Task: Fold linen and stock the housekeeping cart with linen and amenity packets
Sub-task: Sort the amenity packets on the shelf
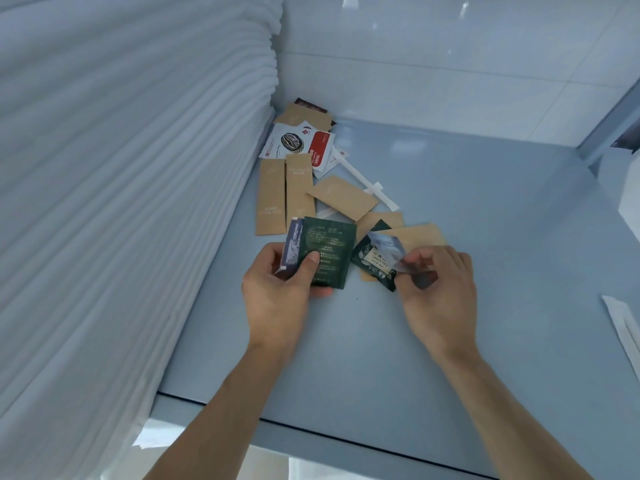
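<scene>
My left hand grips a small stack of sachets, a dark green tea packet in front and a purple-grey one behind it. My right hand pinches a bluish-grey packet over a green tea sachet lying on the shelf. Behind them lie several tan paper packets, a white and red coffee sachet and thin white stick packets. A tall pile of folded white linen fills the left side.
The packets lie on a pale blue-grey shelf surface with a white tiled wall behind. A white wrapped item lies at the right edge. The shelf's front edge runs below my forearms.
</scene>
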A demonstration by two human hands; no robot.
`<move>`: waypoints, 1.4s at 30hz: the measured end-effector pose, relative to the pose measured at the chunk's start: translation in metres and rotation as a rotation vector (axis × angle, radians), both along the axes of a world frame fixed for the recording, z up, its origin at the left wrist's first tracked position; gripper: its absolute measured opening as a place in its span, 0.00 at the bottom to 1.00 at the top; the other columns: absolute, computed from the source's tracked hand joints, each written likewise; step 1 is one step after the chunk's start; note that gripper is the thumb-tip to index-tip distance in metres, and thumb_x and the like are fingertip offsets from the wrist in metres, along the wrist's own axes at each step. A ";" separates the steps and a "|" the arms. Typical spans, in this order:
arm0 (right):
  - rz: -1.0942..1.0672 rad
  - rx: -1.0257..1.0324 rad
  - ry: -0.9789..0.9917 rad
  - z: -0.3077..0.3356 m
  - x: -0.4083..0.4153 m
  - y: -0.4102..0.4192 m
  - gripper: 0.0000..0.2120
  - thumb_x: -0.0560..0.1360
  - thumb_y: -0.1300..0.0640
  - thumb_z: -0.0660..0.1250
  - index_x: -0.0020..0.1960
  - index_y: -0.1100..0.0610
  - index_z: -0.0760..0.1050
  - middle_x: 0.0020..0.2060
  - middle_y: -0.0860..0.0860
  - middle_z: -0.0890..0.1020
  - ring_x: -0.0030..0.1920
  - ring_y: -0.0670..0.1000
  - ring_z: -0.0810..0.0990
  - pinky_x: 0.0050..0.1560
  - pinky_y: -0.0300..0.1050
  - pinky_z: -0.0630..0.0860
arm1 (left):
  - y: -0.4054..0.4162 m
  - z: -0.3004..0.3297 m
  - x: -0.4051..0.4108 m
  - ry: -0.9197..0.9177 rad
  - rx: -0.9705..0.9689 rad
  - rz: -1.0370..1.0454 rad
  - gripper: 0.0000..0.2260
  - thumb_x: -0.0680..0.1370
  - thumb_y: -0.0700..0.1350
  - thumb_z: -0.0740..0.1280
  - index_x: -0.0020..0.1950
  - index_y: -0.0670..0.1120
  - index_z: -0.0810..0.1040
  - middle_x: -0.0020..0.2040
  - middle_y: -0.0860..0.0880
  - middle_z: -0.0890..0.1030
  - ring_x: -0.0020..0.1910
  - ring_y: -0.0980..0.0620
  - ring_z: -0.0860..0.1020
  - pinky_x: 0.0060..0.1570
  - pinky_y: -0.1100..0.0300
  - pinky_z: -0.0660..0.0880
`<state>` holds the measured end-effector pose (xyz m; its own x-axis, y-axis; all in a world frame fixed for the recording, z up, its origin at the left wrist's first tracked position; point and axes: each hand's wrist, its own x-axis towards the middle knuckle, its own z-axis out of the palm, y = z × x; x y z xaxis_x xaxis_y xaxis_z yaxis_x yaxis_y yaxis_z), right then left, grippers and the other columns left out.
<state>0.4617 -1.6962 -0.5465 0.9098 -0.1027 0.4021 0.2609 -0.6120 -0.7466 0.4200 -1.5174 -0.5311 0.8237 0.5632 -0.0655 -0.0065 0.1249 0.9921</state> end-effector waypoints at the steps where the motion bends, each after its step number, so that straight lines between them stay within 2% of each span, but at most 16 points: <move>1: -0.001 0.005 0.000 0.000 0.000 0.000 0.09 0.68 0.66 0.72 0.45 0.55 0.78 0.42 0.45 0.79 0.49 0.43 0.69 0.45 0.24 0.67 | -0.001 0.000 0.000 -0.012 -0.007 0.007 0.04 0.75 0.37 0.73 0.47 0.41 0.80 0.42 0.47 0.85 0.38 0.46 0.85 0.35 0.55 0.83; 7: 0.014 0.081 -0.008 0.001 -0.002 -0.001 0.07 0.73 0.52 0.74 0.45 0.52 0.77 0.42 0.40 0.79 0.49 0.45 0.73 0.46 0.28 0.69 | -0.005 -0.005 0.002 -0.061 0.106 0.031 0.06 0.75 0.35 0.72 0.43 0.42 0.77 0.42 0.48 0.83 0.44 0.43 0.83 0.42 0.58 0.81; 10: 0.013 0.144 -0.028 0.003 -0.003 -0.003 0.07 0.75 0.50 0.72 0.43 0.51 0.77 0.40 0.42 0.79 0.47 0.47 0.74 0.45 0.30 0.69 | -0.005 -0.005 0.001 -0.031 0.167 0.048 0.09 0.74 0.38 0.74 0.41 0.43 0.74 0.37 0.53 0.80 0.34 0.49 0.82 0.34 0.60 0.78; 12: -0.014 0.132 -0.061 0.002 -0.002 -0.004 0.09 0.76 0.51 0.71 0.42 0.54 0.76 0.38 0.45 0.77 0.46 0.49 0.73 0.44 0.31 0.68 | -0.007 -0.004 0.000 -0.010 0.263 0.075 0.11 0.74 0.39 0.74 0.40 0.43 0.72 0.34 0.55 0.77 0.31 0.50 0.79 0.32 0.51 0.78; 15: -0.086 0.105 -0.090 0.000 -0.002 -0.005 0.12 0.76 0.51 0.69 0.42 0.60 0.75 0.39 0.51 0.75 0.43 0.53 0.72 0.41 0.38 0.67 | -0.013 -0.002 -0.005 -0.197 0.561 0.048 0.15 0.76 0.36 0.70 0.37 0.44 0.66 0.41 0.53 0.78 0.37 0.46 0.77 0.33 0.48 0.75; 18: -0.141 0.159 -0.098 0.002 -0.002 -0.005 0.10 0.76 0.52 0.68 0.43 0.58 0.74 0.40 0.50 0.74 0.39 0.54 0.73 0.41 0.30 0.66 | -0.019 -0.004 -0.016 -0.311 0.946 -0.108 0.17 0.69 0.32 0.65 0.40 0.50 0.60 0.46 0.52 0.78 0.42 0.50 0.75 0.30 0.57 0.69; 20: -0.173 0.194 -0.094 0.002 -0.002 -0.006 0.09 0.76 0.52 0.69 0.43 0.56 0.74 0.40 0.50 0.74 0.38 0.54 0.73 0.40 0.28 0.66 | -0.021 -0.008 -0.021 -0.294 1.093 -0.227 0.18 0.65 0.37 0.67 0.42 0.51 0.59 0.48 0.54 0.75 0.44 0.52 0.72 0.28 0.59 0.66; 23: -0.208 0.242 -0.091 0.001 -0.001 -0.007 0.09 0.76 0.50 0.68 0.43 0.53 0.72 0.40 0.51 0.75 0.37 0.52 0.73 0.39 0.32 0.66 | -0.019 -0.008 -0.025 -0.239 0.939 -0.378 0.27 0.64 0.62 0.75 0.42 0.50 0.61 0.52 0.59 0.69 0.47 0.59 0.69 0.34 0.68 0.66; 26: -0.221 0.271 -0.095 0.001 -0.001 -0.006 0.09 0.76 0.49 0.67 0.44 0.53 0.72 0.40 0.53 0.76 0.36 0.50 0.72 0.39 0.37 0.67 | -0.014 -0.007 -0.026 -0.247 0.627 -0.351 0.30 0.61 0.67 0.74 0.42 0.49 0.62 0.50 0.56 0.67 0.46 0.55 0.69 0.38 0.64 0.68; 28: -0.231 0.275 -0.104 0.001 -0.002 -0.006 0.09 0.76 0.48 0.67 0.44 0.53 0.72 0.40 0.54 0.77 0.34 0.45 0.71 0.39 0.36 0.68 | -0.012 -0.007 -0.029 -0.273 0.527 -0.285 0.28 0.64 0.65 0.73 0.42 0.47 0.63 0.47 0.53 0.65 0.43 0.54 0.67 0.37 0.58 0.69; 30: -0.238 0.284 -0.113 0.001 -0.003 -0.007 0.10 0.76 0.47 0.67 0.45 0.53 0.72 0.40 0.54 0.78 0.35 0.43 0.74 0.39 0.38 0.70 | -0.011 -0.004 -0.032 -0.267 0.513 -0.258 0.23 0.67 0.62 0.71 0.43 0.48 0.64 0.46 0.51 0.64 0.41 0.56 0.66 0.39 0.61 0.69; 32: -0.232 0.305 -0.112 0.001 -0.005 -0.007 0.11 0.77 0.46 0.66 0.46 0.53 0.71 0.37 0.56 0.80 0.33 0.49 0.77 0.38 0.45 0.74 | -0.011 -0.001 -0.035 -0.229 0.522 -0.253 0.18 0.72 0.61 0.66 0.43 0.49 0.65 0.46 0.51 0.65 0.41 0.60 0.66 0.40 0.69 0.67; 34: -0.222 0.315 -0.114 0.002 -0.006 -0.007 0.10 0.78 0.47 0.66 0.47 0.53 0.71 0.34 0.55 0.79 0.30 0.54 0.78 0.36 0.50 0.74 | -0.010 0.001 -0.035 -0.159 0.453 -0.228 0.15 0.75 0.58 0.64 0.42 0.49 0.67 0.47 0.51 0.66 0.40 0.61 0.68 0.40 0.70 0.68; 37: -0.216 0.331 -0.131 0.003 -0.006 -0.008 0.05 0.79 0.53 0.67 0.49 0.53 0.73 0.36 0.55 0.79 0.31 0.57 0.78 0.35 0.51 0.74 | -0.005 0.000 -0.034 -0.115 0.350 -0.140 0.07 0.76 0.42 0.68 0.42 0.49 0.70 0.48 0.50 0.69 0.39 0.60 0.72 0.39 0.70 0.71; 40: -0.234 0.351 -0.137 0.006 -0.006 -0.007 0.03 0.78 0.57 0.69 0.49 0.53 0.75 0.44 0.60 0.79 0.37 0.58 0.79 0.41 0.47 0.76 | 0.001 -0.003 -0.034 -0.063 0.285 -0.015 0.15 0.74 0.31 0.69 0.46 0.51 0.71 0.47 0.51 0.74 0.39 0.58 0.74 0.37 0.68 0.71; 42: -0.247 0.412 -0.113 0.009 -0.007 -0.006 0.03 0.77 0.57 0.70 0.46 0.52 0.76 0.49 0.60 0.79 0.41 0.51 0.80 0.44 0.37 0.75 | 0.003 -0.005 -0.035 -0.062 0.212 0.007 0.18 0.73 0.30 0.69 0.51 0.53 0.72 0.43 0.57 0.78 0.39 0.57 0.77 0.36 0.66 0.73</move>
<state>0.4549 -1.7022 -0.5371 0.7912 -0.4808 0.3780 0.2390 -0.3258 -0.9147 0.3854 -1.5145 -0.5361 0.8186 0.5646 0.1053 -0.0681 -0.0866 0.9939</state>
